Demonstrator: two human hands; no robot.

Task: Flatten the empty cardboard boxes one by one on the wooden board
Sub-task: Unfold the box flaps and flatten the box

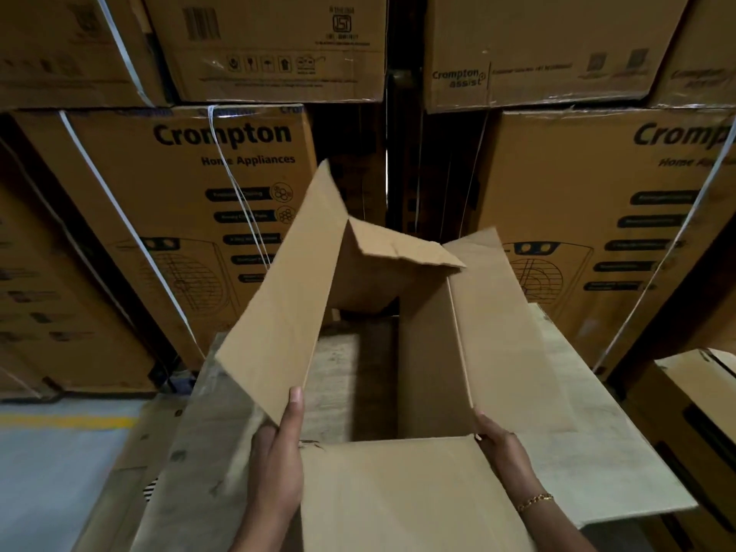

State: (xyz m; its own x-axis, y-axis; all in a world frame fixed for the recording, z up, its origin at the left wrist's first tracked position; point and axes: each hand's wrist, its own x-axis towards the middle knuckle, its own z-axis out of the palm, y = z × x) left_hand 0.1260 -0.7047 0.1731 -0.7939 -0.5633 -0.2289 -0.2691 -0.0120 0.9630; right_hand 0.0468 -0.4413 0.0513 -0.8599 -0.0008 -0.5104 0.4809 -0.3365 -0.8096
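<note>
Cardboard box (pixel 422 352), wooden board (pixel 338 376) visible through it, left hand (pixel 278 464) and right hand (pixel 502 448), each grip clamped on it

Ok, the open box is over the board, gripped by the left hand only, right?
No: the head view shows both the left hand and the right hand gripping the open box over the board.

We hold both forearms forward and low. Our left hand (pixel 278 444) pinches the box (pixel 398 496) on its left side, with the thumb straight up the inner face and the fingers hidden behind. Our right hand (pixel 498 442) grips the right side, fingers mostly hidden. The right wrist carries a bracelet (pixel 535 502).
</note>
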